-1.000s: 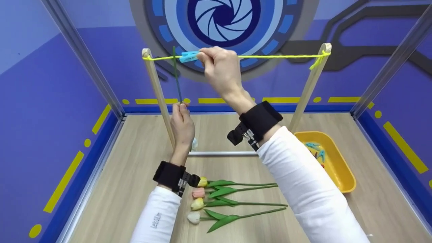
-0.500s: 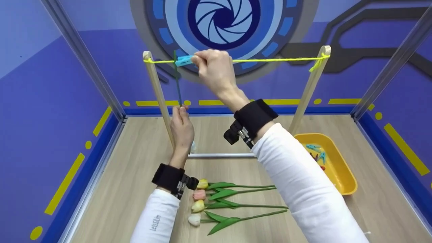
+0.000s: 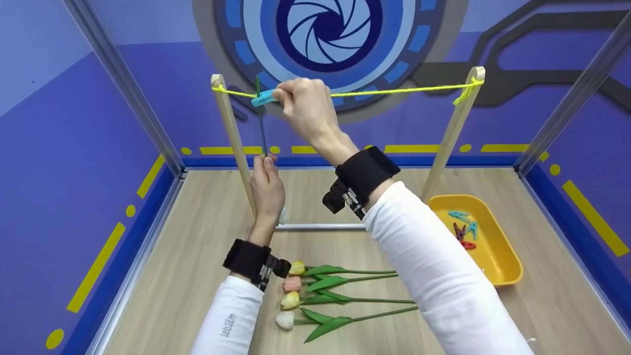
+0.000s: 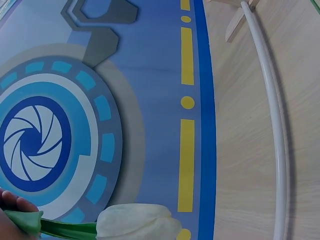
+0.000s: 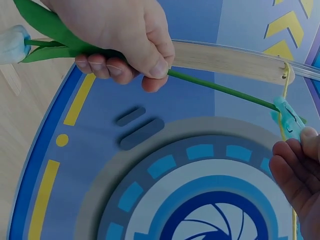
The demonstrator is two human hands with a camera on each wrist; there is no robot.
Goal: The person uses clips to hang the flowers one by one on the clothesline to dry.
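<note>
My left hand (image 3: pixel 266 190) grips the green stem of a white tulip (image 4: pixel 137 222), which hangs bloom down with its stem end up. In the right wrist view the left fingers curl round the stem (image 5: pixel 220 90) and leaf. My right hand (image 3: pixel 310 111) pinches the handle end of a light blue clothespin (image 3: pixel 262 98). The clothespin's mouth sits over the yellow string (image 3: pixel 394 91) and the top of the stem, near the left wooden post (image 3: pixel 231 133). The string dips slightly there.
Several tulips (image 3: pixel 325 323) lie side by side on the table below my forearms. A yellow tray (image 3: pixel 508 261) with several clothespins (image 3: pixel 459 230) stands at the right. The right post (image 3: pixel 448 138) and a pale bottom bar (image 3: pixel 325 227) complete the frame.
My right hand has moved left and slightly down with the clothespin, from beside the stem to over it. The string now sags at that spot. My left hand has barely moved.
</note>
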